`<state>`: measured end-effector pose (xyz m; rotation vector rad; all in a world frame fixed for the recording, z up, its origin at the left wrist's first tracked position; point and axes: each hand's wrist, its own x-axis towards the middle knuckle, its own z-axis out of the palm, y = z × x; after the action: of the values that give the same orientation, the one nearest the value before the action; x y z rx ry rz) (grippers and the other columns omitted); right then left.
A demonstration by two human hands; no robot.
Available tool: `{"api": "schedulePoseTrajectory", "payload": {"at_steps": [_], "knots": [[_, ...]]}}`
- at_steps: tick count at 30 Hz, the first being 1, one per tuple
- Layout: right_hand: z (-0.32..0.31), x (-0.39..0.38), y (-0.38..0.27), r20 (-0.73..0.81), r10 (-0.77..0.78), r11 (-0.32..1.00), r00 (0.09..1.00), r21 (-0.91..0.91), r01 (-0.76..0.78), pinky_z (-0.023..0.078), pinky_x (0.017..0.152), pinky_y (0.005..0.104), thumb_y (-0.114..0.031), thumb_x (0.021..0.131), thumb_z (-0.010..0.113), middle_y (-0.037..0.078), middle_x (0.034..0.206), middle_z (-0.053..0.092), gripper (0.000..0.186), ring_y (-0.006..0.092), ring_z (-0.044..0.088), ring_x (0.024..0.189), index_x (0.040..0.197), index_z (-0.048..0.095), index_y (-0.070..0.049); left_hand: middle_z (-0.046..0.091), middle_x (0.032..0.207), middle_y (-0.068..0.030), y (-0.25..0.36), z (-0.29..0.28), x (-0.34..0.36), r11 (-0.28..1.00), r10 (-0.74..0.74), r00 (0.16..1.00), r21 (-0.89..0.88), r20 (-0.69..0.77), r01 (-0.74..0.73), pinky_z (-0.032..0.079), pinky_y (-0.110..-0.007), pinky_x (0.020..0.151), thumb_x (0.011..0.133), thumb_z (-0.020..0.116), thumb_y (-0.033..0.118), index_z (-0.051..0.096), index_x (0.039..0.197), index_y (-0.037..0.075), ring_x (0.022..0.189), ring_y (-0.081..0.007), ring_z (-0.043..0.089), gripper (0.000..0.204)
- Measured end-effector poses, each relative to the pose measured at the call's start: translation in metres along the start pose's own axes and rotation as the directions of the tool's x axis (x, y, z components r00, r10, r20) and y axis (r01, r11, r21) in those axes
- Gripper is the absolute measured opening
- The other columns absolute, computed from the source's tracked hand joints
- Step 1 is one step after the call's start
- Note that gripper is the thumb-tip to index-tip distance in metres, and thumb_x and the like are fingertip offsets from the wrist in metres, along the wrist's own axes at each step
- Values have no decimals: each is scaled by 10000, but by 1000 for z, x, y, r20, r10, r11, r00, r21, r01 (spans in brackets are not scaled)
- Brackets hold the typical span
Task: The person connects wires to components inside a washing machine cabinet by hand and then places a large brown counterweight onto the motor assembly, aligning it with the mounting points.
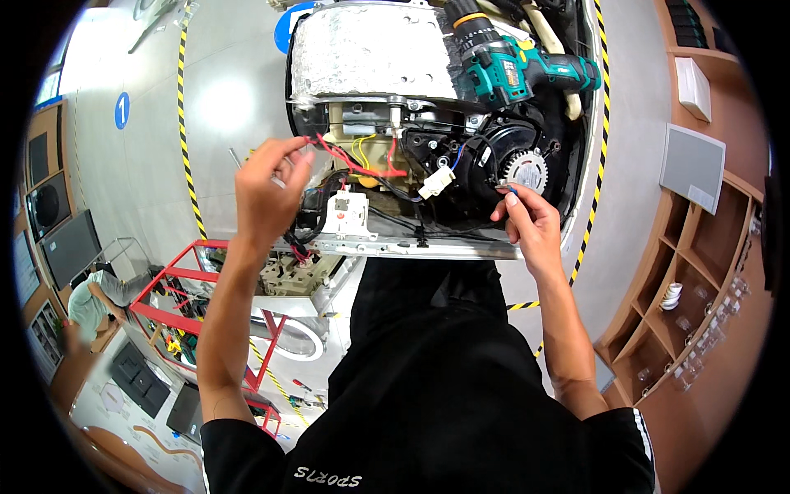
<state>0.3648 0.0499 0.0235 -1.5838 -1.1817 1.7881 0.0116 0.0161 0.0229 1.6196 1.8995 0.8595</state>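
Observation:
An open appliance (362, 49) with a metal panel, wiring and a black housing with a white gear (524, 174) lies before me. My left hand (270, 185) pinches a red wire (341, 156) at the left of the wiring. My right hand (528, 226) pinches a small blue-tipped wire end (508, 189) just below the gear. Between my hands are yellow wires (360, 150), a white connector (436, 181) and a white plastic block (346, 212) with a red dot. A teal-and-black cordless drill (502, 74) rests on the appliance's top right.
A red metal rack (177, 317) with parts and tools stands at lower left. Farther left a person in a pale shirt (90, 305) bends over. Wooden shelving (691, 255) lines the right. Striped tape (185, 123) marks the floor, and more tools (298, 399) lie below the rack.

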Motion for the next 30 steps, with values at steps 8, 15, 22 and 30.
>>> {"api": "schedulePoseTrajectory", "payload": {"at_steps": [8,15,22,30], "knots": [[-2,-19,14,-19,-102,995,995,-18,102,425,518,197,-132,946,597,58,831,682,196,49,518,578,1032,674,26,630,930,-89,51,13,-3,978,176,984,121,-26,-171,461,-252,584,764,715,-32,612,1159,17,607,-158,520,411],[-5,-33,12,-14,-5,1000,1000,-5,5,400,467,195,-202,974,566,59,726,671,274,58,523,514,1082,671,27,640,897,-106,55,25,-6,926,260,926,200,275,-320,498,-348,608,850,671,81,674,985,29,731,-284,630,145],[-3,-35,18,-57,50,966,997,255,-34,389,427,191,-260,1009,495,96,718,677,343,76,563,485,1269,563,-46,614,772,-92,39,23,-12,956,168,970,212,178,-204,428,-283,538,878,659,81,671,929,17,566,-176,530,82],[-11,-39,35,93,92,846,991,518,-128,380,454,202,-268,1000,505,69,824,661,316,88,548,501,1151,581,-1,617,740,-60,34,22,-8,955,116,980,254,160,-155,410,-259,533,895,670,141,681,925,9,565,-118,500,136]]}}
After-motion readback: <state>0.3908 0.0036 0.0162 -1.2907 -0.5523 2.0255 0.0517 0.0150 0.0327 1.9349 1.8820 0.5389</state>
